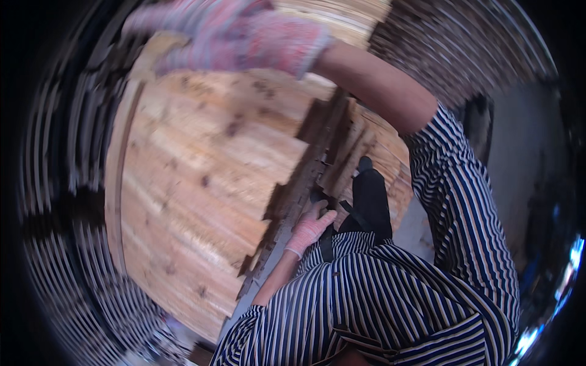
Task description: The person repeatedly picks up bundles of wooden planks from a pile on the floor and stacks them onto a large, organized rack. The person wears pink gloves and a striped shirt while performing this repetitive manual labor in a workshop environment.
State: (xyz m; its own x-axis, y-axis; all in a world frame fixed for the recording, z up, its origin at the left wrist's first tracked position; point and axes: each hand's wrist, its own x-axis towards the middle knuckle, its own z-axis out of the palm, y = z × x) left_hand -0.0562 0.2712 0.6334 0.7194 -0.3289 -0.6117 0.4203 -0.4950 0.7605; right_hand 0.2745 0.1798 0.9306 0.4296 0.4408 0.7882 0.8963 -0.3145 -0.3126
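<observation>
My right hand (pixel 238 36), in a pink and grey knit glove, reaches across to the far left and is blurred by motion. Its thumb and fingers close about a pale yellow block (pixel 151 58) at the far left corner of a panel of wooden boards (pixel 201 177). My left hand (pixel 312 230), in a pink glove, is low beside the dark rail (pixel 284 213) on the panel's right side. Its fingers are apart and I see nothing in them; their tips partly disappear into shadow.
A narrow wooden strip (pixel 117 183) runs along the panel's left edge. Stacked slats (pixel 91 287) stand on the left, and another blurred stack (pixel 458 49) rises at the far right. More boards (pixel 390 149) lie beside my dark-clad leg (pixel 371 201). Board ends step unevenly along the rail.
</observation>
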